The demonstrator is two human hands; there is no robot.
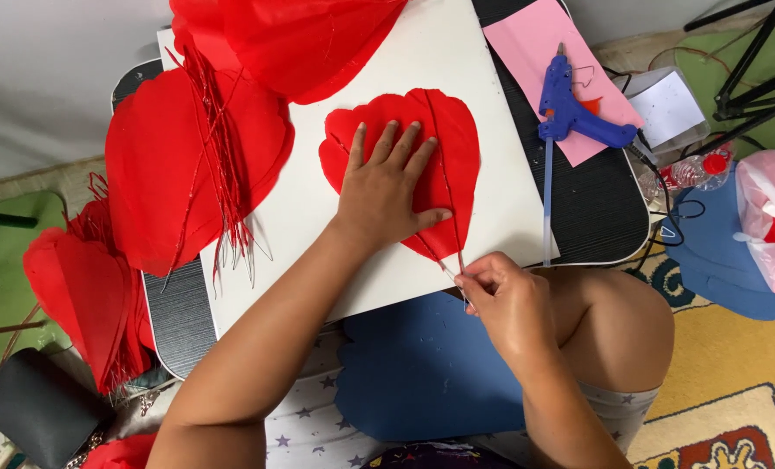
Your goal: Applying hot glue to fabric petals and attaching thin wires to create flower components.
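The left hand (386, 187) lies flat, fingers spread and gripping nothing, on a red heart-shaped fabric petal (457, 143) that rests on a white square board (422, 61); the petal's point aims at the board's near edge. The right hand (505, 295) is just past that edge, its fingertips (467, 282) pinched shut on the near ends of thin wire stems (447, 217) that run up across the petal. Bare board shows to the left and near side of the petal, while the far edge is crowded by a large red petal (292, 35). To the left, a pile of red petals with wire strands (188, 156) overhangs the board's edge. To the right, a blue glue gun (574, 113) lies on a pink paper sheet (535, 52), close beside the board, on a black ribbed tabletop (592, 208). Farther right sit a small clear plastic bottle with a red cap (692, 169) and a pink plastic bag (774, 217). Blue felt (413, 365) lies near the person's lap.
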